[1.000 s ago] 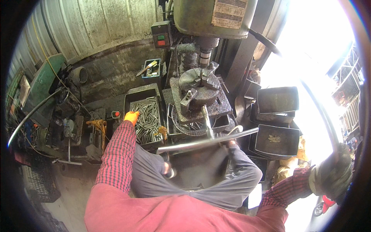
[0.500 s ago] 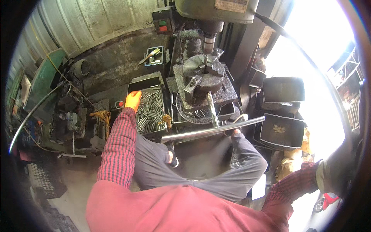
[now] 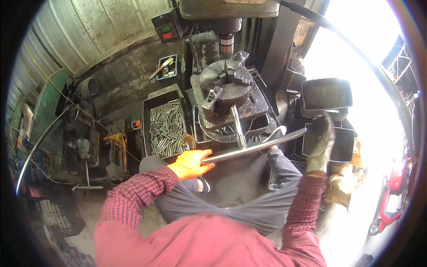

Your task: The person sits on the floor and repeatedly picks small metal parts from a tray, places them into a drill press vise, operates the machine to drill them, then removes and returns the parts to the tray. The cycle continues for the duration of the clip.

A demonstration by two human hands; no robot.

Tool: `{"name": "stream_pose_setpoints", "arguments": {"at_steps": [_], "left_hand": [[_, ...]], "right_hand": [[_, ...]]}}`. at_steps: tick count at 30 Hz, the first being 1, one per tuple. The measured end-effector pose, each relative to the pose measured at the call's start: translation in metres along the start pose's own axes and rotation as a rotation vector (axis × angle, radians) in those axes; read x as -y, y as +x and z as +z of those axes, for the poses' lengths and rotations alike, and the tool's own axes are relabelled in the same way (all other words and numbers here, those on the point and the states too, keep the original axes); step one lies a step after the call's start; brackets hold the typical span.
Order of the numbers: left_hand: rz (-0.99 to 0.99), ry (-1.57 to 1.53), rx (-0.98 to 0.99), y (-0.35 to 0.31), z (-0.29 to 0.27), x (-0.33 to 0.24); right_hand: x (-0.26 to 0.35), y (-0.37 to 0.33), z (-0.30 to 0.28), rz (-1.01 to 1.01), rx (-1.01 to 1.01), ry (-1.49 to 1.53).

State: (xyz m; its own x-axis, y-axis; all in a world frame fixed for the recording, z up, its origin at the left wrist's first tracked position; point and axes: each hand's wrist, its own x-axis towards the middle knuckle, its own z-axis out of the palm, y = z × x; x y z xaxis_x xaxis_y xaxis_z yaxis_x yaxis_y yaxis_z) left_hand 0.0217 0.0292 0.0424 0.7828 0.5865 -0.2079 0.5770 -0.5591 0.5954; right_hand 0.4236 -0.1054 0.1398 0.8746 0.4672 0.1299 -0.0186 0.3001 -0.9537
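My left hand, in an orange glove, is at the left end of a long shiny metal bar, its fingers closed around that end. My right hand, in a grey and dark glove, is by the bar's right end; its fingers are dark and smeared, so their grip is unclear. A short rod joins the bar to a round three-jaw chuck on the drill press table. Above it hangs the drill chuck, with a thin bit reaching down to the jaws.
Left of the press stands a bin of small metal pins. Behind it, a blue tray holds a brush. A switch box is on the press. Black bins stack at the right. A green-sided machine stands far left.
My left hand has moved from the pin bin to the bar's left end. My right hand has come in from the far right to the bar's right end. The view has shifted slightly.
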Motion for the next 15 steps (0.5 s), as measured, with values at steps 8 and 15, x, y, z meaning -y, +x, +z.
{"name": "stream_pose_setpoints", "arguments": {"at_steps": [8,15], "left_hand": [[0.025,0.016,-0.069,0.006,0.018,0.017],[-0.028,-0.239,-0.143,0.029,0.077,0.024]], "right_hand": [[-0.045,-0.021,0.030,0.430,0.011,1.014],[0.001,-0.038,0.075,0.446,0.163,0.836]]}}
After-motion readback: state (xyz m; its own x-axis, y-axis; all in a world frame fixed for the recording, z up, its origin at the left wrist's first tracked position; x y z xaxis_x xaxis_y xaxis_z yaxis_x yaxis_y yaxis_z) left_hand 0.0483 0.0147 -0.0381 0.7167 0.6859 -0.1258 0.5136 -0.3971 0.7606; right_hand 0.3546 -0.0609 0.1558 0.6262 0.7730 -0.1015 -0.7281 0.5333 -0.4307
